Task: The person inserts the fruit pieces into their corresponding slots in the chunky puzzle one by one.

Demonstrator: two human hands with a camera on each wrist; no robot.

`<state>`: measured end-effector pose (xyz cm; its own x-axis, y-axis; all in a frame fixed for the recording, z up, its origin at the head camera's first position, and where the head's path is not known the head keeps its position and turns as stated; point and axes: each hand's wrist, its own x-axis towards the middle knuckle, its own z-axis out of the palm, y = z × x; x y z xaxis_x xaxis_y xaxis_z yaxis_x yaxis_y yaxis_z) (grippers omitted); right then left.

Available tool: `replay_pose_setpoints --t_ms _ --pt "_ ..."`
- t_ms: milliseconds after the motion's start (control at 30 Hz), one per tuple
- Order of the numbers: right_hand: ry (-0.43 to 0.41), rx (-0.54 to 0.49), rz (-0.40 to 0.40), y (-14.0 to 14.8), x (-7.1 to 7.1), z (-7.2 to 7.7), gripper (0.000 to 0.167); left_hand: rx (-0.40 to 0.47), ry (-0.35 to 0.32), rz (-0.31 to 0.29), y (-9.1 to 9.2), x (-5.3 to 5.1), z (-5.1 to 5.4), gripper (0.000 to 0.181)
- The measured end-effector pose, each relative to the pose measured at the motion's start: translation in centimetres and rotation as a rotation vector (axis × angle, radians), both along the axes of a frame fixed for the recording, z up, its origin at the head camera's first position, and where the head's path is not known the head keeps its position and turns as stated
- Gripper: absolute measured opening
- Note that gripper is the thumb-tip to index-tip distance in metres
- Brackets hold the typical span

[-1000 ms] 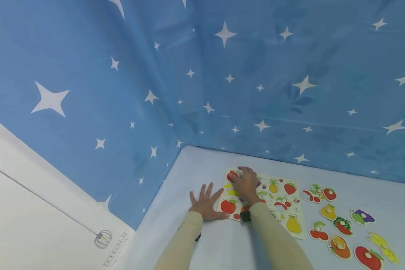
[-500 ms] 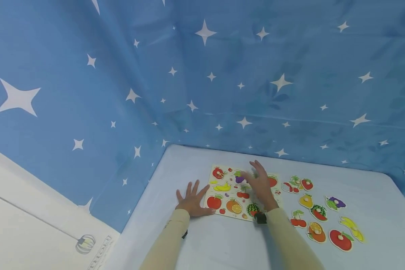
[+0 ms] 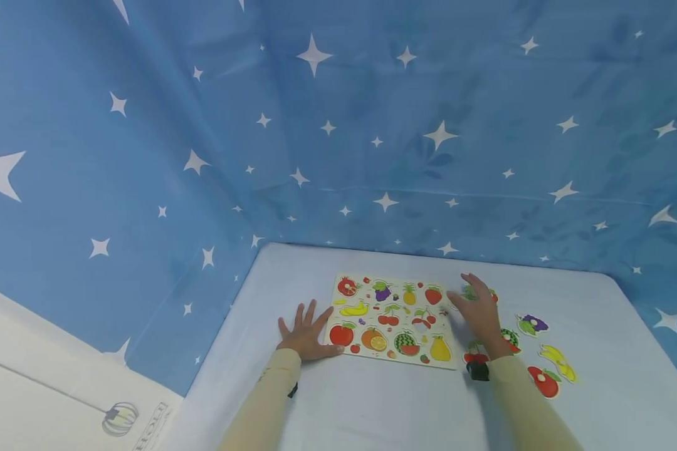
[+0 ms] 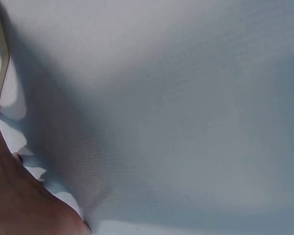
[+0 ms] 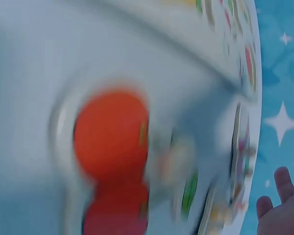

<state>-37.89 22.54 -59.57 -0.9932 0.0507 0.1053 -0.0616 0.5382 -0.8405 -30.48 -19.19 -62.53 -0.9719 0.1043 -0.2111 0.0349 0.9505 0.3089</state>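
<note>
A flat fruit puzzle board (image 3: 450, 358) lies on the table, printed with apple, bananas, grapes, watermelon and other fruits. Fingers spread, my left hand (image 3: 304, 337) rests at its left edge, thumb and fingertips against it. In the left wrist view only part of that left hand (image 4: 29, 196) shows. My right hand (image 3: 481, 316) hovers past the board's right edge with fingers apart, holding nothing, over loose knobbed fruit pieces. Below it lies a cherry piece (image 3: 476, 357), large and blurred in the right wrist view. The right hand and forearm hide some pieces.
Right of my right arm lie a grape piece (image 3: 533, 324), a banana piece (image 3: 558, 362), a red apple piece (image 3: 544, 381) and a watermelon piece (image 3: 510, 339). The white table (image 3: 383, 407) meets a blue star-patterned curtain (image 3: 361, 156) behind and on the left.
My right hand has lifted off the board's upper left and moved right, past the board to the loose pieces. The left hand stays at the board's edge. The head view has turned right.
</note>
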Motion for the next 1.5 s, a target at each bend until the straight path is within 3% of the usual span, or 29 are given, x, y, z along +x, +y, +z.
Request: replay_pose_setpoints --t_ms 567,700,867,1100,1300,1500 --pt "-0.068 0.100 -0.099 6.7 2.3 1.2 0.074 0.043 -0.008 -0.007 -0.2 0.1 0.3 0.106" --pt "-0.068 0.114 -0.127 7.8 2.9 1.2 0.074 0.045 -0.001 -0.015 -0.3 0.0 -0.2 0.107" --pt "-0.080 0.128 -0.160 9.4 3.8 0.9 0.073 0.021 0.029 -0.014 -0.7 -0.4 -1.6 0.109" --pt "-0.090 0.167 -0.199 11.6 4.8 0.2 0.068 0.063 0.002 -0.007 -0.4 0.0 -0.3 0.106" --pt "-0.134 0.200 -0.220 12.2 4.8 -0.4 0.063 0.057 0.010 -0.005 -0.7 -0.1 -0.5 0.107" --pt "-0.119 0.257 -0.208 12.8 4.4 -1.3 0.055 0.028 0.001 -0.012 -0.3 -0.3 -0.7 0.107"
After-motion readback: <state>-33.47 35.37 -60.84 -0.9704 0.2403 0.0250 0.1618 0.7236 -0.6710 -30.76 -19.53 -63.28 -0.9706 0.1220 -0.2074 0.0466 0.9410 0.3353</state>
